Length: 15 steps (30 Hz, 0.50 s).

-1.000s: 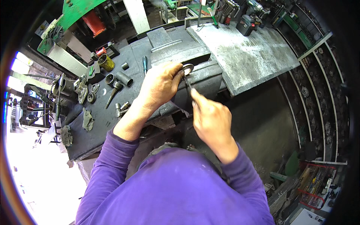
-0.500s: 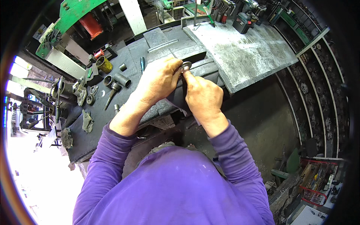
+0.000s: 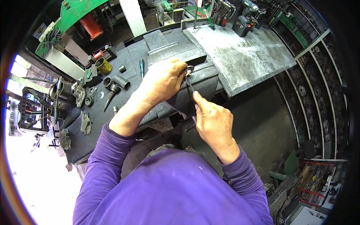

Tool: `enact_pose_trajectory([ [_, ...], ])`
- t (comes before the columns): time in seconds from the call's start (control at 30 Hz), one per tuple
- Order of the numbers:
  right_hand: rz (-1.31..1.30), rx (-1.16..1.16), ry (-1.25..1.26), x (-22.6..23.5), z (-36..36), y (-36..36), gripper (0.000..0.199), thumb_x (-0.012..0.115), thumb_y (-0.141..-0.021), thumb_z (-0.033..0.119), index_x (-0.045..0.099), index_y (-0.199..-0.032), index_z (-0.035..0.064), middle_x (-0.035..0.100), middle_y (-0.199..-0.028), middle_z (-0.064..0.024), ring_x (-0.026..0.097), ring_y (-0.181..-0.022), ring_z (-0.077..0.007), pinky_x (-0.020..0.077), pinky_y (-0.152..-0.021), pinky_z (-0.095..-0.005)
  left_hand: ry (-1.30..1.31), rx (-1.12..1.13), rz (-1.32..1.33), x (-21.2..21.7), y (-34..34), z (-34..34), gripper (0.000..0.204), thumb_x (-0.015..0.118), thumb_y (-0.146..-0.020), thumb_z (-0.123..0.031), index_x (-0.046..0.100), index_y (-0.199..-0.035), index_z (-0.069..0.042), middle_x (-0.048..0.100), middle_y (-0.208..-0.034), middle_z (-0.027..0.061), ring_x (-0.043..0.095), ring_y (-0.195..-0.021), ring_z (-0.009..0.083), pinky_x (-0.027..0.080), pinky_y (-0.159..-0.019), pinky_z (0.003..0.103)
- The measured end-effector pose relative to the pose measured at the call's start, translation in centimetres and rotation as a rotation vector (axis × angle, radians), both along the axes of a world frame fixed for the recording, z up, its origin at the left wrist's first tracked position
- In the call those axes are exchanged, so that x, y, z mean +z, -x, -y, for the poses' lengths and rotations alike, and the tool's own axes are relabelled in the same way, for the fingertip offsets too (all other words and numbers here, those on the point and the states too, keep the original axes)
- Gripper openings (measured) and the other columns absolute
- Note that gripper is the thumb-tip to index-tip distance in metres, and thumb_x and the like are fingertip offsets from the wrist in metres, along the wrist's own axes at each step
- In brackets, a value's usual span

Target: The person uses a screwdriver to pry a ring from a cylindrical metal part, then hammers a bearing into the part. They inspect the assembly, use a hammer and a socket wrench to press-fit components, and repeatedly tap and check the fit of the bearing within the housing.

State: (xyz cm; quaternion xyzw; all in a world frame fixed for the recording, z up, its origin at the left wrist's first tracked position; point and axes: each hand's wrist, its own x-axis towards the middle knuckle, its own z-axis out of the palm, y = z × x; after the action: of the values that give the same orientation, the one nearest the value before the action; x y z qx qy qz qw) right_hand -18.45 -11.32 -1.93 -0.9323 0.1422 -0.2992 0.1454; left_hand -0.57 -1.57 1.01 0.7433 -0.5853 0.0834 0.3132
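My left hand [image 3: 162,80] grips a small metal ring [image 3: 189,70] and holds it against the top of a dark bench vise [image 3: 195,88]. My right hand [image 3: 213,120] is closed around a thin dark pick-like tool [image 3: 189,84] whose tip reaches up to the ring. Both purple sleeves come in from the lower edge. The far end of the tool is hidden in my right fist.
On the dark workbench [image 3: 93,123] to the left lie metal sockets [image 3: 120,80], a green-handled screwdriver [image 3: 141,66], a yellow can [image 3: 103,65] and rags [image 3: 85,123]. A grey steel plate [image 3: 243,56] lies to the right, with power tools [image 3: 242,23] behind it and parts shelves [image 3: 318,93] at far right.
My right hand has drawn back down and toward me after being pressed close to my left hand. My left hand stays on the ring at the vise.
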Motion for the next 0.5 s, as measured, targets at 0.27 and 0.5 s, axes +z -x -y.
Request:
enact_pose_trajectory([
  [0.27, -0.177, -0.058, 0.036, 1.1, 0.0, 0.4, 0.032, 0.068, -0.095, 0.011, 0.077, -0.125, 0.0101, 0.074, -0.080, -0.0120, 0.072, -0.068, -0.0300, 0.0550, -0.057, -0.0438, -0.060, 0.000, 0.036, 0.5, -0.6, 0.6, 0.016, 0.071, -0.095, -0.013, 0.071, -0.105, 0.000, 0.069, -0.093, 0.0212, 0.069, -0.092, 0.0433, 0.056, -0.081, 0.049],
  [0.5, 0.062, -0.045, 0.157, -2.1, 1.7, -3.2, 0.025, 0.068, -0.096, 0.014, 0.077, -0.119, 0.0136, 0.075, -0.081, -0.0103, 0.075, -0.072, -0.0313, 0.0582, -0.062, -0.0436, -0.019, -0.020, 0.022, -0.2, -0.6, 0.4, 0.017, 0.069, -0.098, -0.012, 0.071, -0.109, 0.001, 0.069, -0.097, 0.0217, 0.069, -0.094, 0.0435, 0.056, -0.082, 0.049],
])
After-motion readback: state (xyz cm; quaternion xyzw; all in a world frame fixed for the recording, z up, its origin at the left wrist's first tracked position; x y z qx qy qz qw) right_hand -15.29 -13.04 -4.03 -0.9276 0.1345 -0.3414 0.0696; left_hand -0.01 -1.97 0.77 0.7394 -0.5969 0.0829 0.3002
